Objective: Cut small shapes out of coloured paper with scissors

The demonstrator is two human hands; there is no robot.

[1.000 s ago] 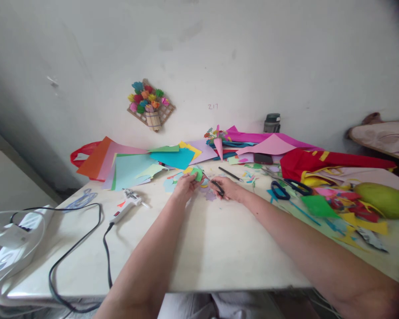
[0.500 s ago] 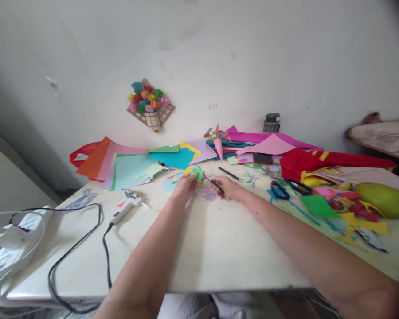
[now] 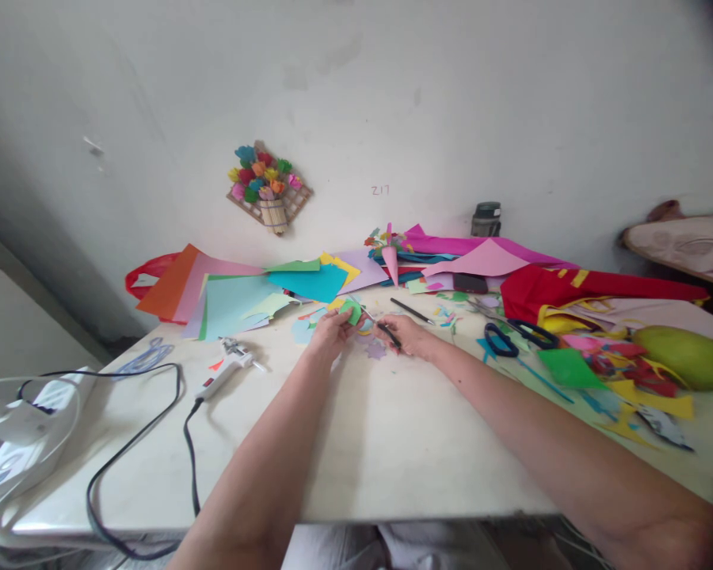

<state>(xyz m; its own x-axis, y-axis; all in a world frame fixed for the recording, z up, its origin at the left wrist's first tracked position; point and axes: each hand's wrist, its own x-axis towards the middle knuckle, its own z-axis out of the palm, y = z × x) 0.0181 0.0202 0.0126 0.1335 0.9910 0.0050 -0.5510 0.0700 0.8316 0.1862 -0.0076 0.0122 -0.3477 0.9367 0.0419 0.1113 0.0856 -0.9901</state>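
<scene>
- Pale, smooth worktop (image 3: 440, 451) pushed up against a scuffed grey-white wall (image 3: 356, 87), with "217" written on it.
- Wall hanging (image 3: 273, 214) up there too: crinkly colourful flowers in a bundle of thin sticks, on a diamond-shaped lattice.
- Left hand (image 3: 331, 334) has its fingers pinched on a little green paper piece (image 3: 350, 311), just above the worktop, around the middle.
- Right hand (image 3: 409, 336) is closed around some small scissors (image 3: 388, 333), black handles, blades pointing at the green bit. Can't tell if they're touching it.
- Flat, sharp-cornered paper sheets (image 3: 234, 305) along the back, plus a slim pink paper cone (image 3: 390, 265).
- White glue gun (image 3: 229, 372) on the left, black cord trailing off it.
- Over on the right: blue-handled scissors (image 3: 500, 340), bunched red cloth (image 3: 528, 293) with yellow trim, and a rounded green fruit (image 3: 677, 358), kinda blurry.
</scene>
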